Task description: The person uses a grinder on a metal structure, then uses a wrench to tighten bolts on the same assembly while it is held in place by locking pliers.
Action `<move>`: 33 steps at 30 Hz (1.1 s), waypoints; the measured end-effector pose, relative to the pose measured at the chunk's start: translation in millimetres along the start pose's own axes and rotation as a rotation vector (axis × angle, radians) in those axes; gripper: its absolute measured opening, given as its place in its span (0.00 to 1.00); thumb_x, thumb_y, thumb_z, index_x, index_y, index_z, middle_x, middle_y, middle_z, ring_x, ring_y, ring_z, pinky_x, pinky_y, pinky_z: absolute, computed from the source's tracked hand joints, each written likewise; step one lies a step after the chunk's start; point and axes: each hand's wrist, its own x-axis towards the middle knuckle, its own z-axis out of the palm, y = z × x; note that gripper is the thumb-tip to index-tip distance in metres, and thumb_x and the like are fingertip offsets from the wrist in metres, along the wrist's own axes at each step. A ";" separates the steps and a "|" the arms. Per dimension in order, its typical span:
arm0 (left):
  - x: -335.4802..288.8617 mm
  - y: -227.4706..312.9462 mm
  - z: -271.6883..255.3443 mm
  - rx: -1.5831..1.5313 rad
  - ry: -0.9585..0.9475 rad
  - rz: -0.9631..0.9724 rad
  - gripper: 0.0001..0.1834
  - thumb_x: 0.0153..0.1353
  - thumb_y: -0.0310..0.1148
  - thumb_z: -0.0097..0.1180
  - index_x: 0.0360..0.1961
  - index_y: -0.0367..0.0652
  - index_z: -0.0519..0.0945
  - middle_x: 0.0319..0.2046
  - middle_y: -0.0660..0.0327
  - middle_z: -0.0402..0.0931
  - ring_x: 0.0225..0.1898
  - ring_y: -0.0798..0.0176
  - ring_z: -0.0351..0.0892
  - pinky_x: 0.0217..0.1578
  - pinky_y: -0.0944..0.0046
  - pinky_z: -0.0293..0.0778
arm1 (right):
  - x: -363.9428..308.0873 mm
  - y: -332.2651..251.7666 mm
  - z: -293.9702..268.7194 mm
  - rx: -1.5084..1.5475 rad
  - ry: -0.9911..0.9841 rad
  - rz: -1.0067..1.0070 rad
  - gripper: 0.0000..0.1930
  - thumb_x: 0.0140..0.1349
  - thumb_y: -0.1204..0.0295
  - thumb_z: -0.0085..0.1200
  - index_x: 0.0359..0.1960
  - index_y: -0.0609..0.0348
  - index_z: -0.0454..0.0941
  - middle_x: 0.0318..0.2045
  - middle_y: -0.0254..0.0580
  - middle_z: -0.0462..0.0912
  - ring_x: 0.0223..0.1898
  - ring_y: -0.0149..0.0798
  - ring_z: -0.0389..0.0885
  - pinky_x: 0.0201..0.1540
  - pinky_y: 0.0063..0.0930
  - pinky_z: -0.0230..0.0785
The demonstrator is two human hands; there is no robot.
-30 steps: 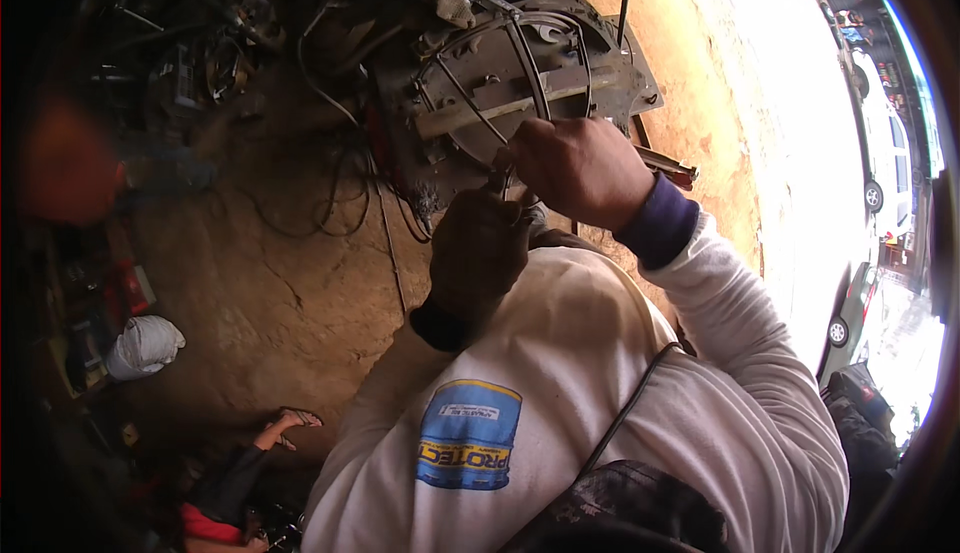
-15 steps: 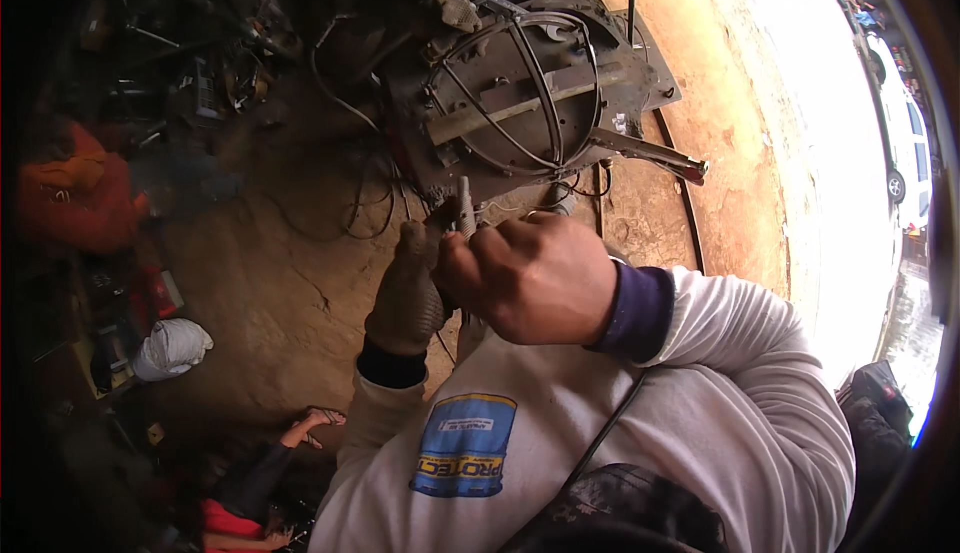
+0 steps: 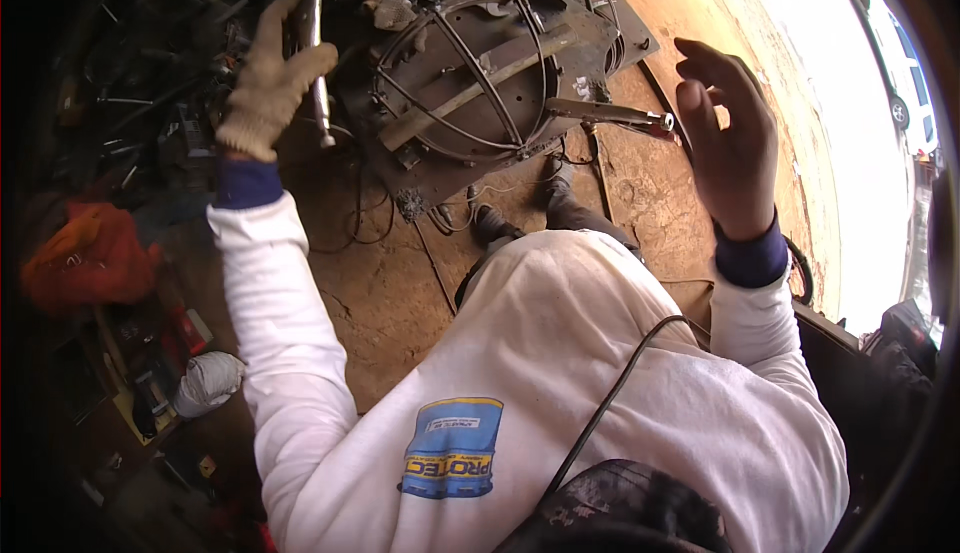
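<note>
My left hand (image 3: pixel 268 83), in a knitted work glove, is closed around a long shiny metal tool that looks like locking pliers (image 3: pixel 318 93), with a screw knob at its lower end. It is raised over the left side of the dark metal worktable (image 3: pixel 440 175). My bare right hand (image 3: pixel 732 143) hangs in the air beyond the table's right side, fingers curved and apart, nothing in it. Nearest to it is the knobbed end of a second pair of locking pliers (image 3: pixel 610 113) at the right edge of a round steel-rod frame (image 3: pixel 480 45). A flat bar (image 3: pixel 440 113) lies beneath the frame's rods.
Tools and metal scraps (image 3: pixel 130 103) crowd the dark area at the left. An orange-red cloth bundle (image 3: pixel 90 258) and a white sack (image 3: pixel 208 383) are on the left. Cables (image 3: pixel 375 228) trail below the table. A vehicle (image 3: pixel 915 93) stands outside at far right.
My hands, together before my chest on a grey threaded piece, have moved apart. The left has gone up and left with the pliers; the right has gone up and right and opened.
</note>
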 end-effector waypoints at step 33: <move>59.5 31.6 97.7 0.003 -0.293 -0.031 0.22 0.68 0.45 0.57 0.55 0.40 0.79 0.44 0.52 0.84 0.45 0.57 0.83 0.47 0.61 0.77 | 3.7 130.3 1.6 0.746 -1.335 0.498 0.13 0.74 0.70 0.42 0.43 0.69 0.75 0.29 0.39 0.84 0.33 0.34 0.84 0.41 0.31 0.76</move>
